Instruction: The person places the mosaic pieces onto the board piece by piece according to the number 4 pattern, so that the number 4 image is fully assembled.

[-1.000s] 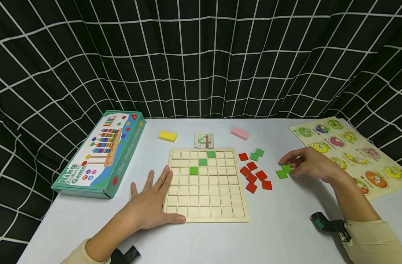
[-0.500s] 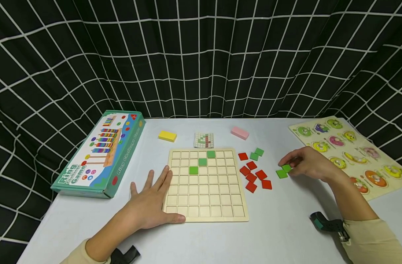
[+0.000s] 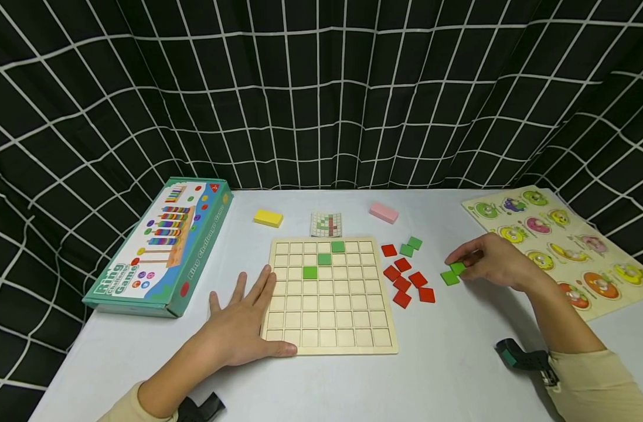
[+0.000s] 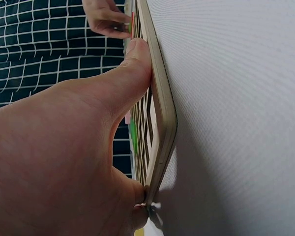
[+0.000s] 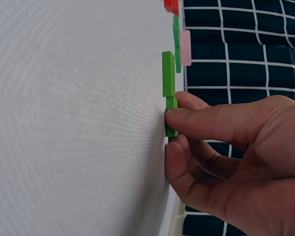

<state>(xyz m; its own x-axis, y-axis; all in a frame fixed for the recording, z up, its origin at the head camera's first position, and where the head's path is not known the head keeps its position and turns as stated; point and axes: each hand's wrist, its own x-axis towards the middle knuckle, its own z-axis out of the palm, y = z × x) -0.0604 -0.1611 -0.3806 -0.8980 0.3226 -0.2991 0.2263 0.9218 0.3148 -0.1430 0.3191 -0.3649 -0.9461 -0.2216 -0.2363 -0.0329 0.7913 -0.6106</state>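
Observation:
A pale wooden grid board (image 3: 327, 305) lies flat in the middle of the table, with three green tiles set diagonally in its upper squares. My left hand (image 3: 239, 328) rests on its left side, fingers spread along the edge and thumb (image 4: 130, 69) on the front rim. To the right of the board, my right hand (image 3: 503, 264) pinches a green tile (image 3: 457, 268) between thumb and fingers at the table surface. A second green tile (image 3: 449, 278) touches it; both show edge-on in the right wrist view, where the pinched tile (image 5: 171, 102) is partly hidden by the thumb.
Several loose red tiles (image 3: 402, 284) and two green ones (image 3: 407, 250) lie between board and right hand. A small pattern card (image 3: 326, 224), yellow block (image 3: 268, 218) and pink block (image 3: 384, 213) stand behind. A game box (image 3: 157, 252) is left, a fruit puzzle board (image 3: 558, 240) right.

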